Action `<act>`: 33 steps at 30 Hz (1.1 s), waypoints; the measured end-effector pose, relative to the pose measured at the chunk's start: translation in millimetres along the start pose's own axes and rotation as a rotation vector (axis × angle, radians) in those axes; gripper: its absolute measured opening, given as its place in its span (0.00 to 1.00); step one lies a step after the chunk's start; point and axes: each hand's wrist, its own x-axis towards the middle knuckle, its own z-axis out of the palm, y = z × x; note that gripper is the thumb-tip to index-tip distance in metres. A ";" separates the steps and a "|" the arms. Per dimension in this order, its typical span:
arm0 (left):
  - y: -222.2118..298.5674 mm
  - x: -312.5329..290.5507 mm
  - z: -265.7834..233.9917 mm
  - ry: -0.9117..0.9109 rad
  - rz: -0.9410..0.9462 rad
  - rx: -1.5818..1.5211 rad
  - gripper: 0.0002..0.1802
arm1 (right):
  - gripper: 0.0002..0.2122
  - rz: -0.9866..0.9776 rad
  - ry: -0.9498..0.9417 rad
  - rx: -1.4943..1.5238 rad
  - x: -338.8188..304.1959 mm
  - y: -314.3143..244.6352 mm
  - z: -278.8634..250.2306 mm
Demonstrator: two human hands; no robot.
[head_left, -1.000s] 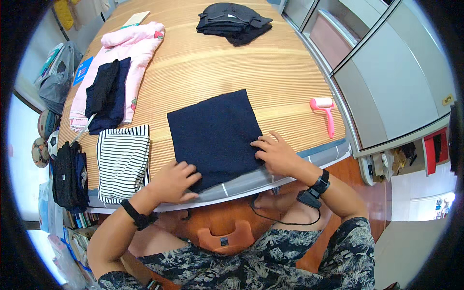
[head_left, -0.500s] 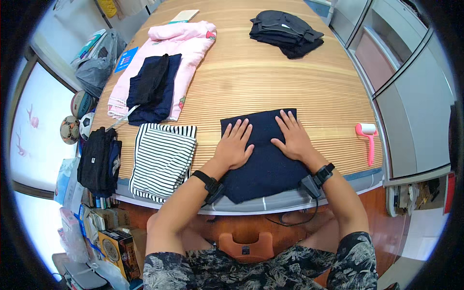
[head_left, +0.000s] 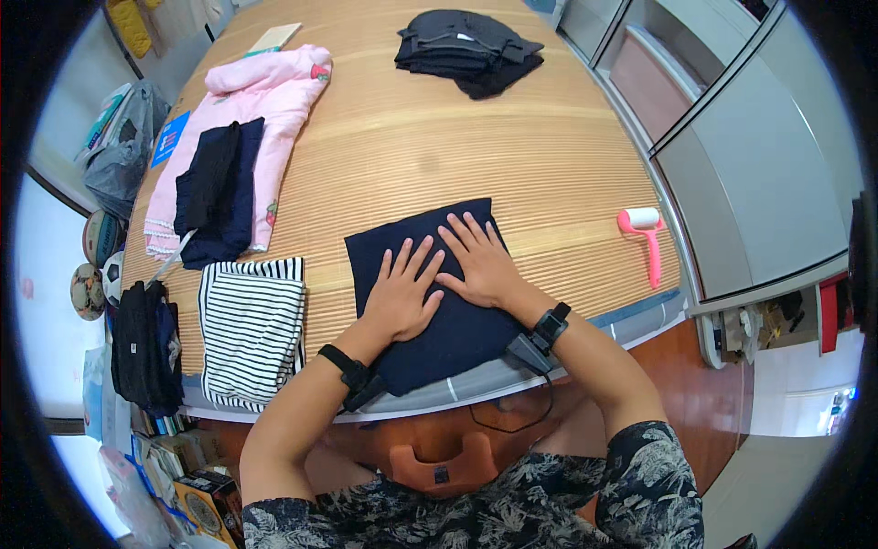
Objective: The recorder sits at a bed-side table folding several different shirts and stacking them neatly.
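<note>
A folded navy garment (head_left: 457, 343) lies at the table's near edge in front of me. My left hand (head_left: 401, 295) presses flat on its left part, fingers spread. Flat on the upper right part rests my right hand (head_left: 482, 265), also with fingers apart, its thumb close to the left hand. To the left is a folded black-and-white striped garment (head_left: 251, 334). Beyond that, a folded pink cloth (head_left: 288, 105) carries folded dark clothes (head_left: 219, 197). Off to the right lies a pink lint roller (head_left: 649, 240) with a white roll.
A stack of dark clothes (head_left: 466, 50) sits at the table's far end. Black folded clothes (head_left: 142, 352) are at the left edge, near several balls (head_left: 102, 238). White cabinets (head_left: 741, 174) line the right side. Books and boxes (head_left: 197, 503) crowd the lower left.
The view has shifted, so most things appear farther left. My hands have come closer together on the navy garment, which looks slightly turned.
</note>
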 end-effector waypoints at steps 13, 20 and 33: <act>-99.7 20.3 -44.6 -0.128 -0.287 -0.273 0.30 | 0.32 0.439 -0.338 0.715 57.7 65.1 -56.1; -98.4 -1.2 -59.2 -0.140 -0.384 -0.735 0.15 | 0.28 0.413 -0.339 0.943 42.6 64.6 -52.0; 7.1 -131.9 -172.9 0.298 -0.287 -0.753 0.18 | 0.19 0.027 -0.033 0.778 -37.7 -47.4 -205.1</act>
